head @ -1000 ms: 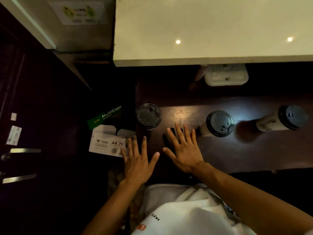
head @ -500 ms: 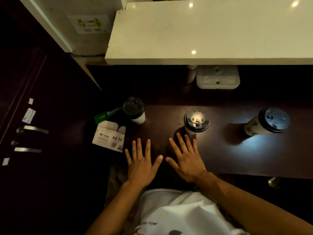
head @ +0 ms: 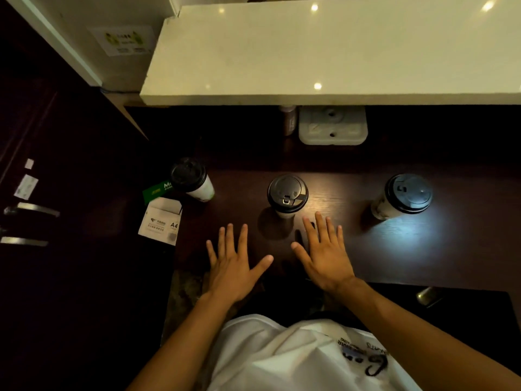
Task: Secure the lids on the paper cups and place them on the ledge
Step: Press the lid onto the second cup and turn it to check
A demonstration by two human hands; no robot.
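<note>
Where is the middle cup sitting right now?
In the head view the middle cup stands upright on the dark wooden table, centre frame, just beyond the right hand, between the other two lidded cups.

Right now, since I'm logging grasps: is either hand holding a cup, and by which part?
Nothing is held. The left hand and right hand are open and flat, apart from the cups.

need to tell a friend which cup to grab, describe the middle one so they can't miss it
On the dark wooden table below the pale ledge, three lidded paper cups stand in a row. The middle cup stands just beyond the right hand, its grey lid brightly lit.
</note>
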